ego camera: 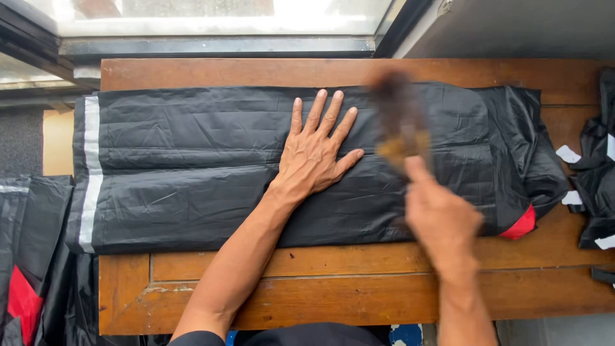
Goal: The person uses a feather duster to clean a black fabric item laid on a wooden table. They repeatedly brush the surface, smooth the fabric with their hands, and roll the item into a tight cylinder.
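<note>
While the left hand (314, 157) lies flat with fingers spread wide, pinning the folded black garment (288, 166) across the wooden counter (359, 295), the right hand (442, 221) closes its fingers on a dark brush (400, 122) over the cloth. Motion blurs the brush. More black garments (29, 256) are cut off at both edges.

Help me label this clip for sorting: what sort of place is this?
Probably a small garment workshop: a worn wooden table by a window, folded black waterproof trousers on it, more black garments stacked alongside.
</note>
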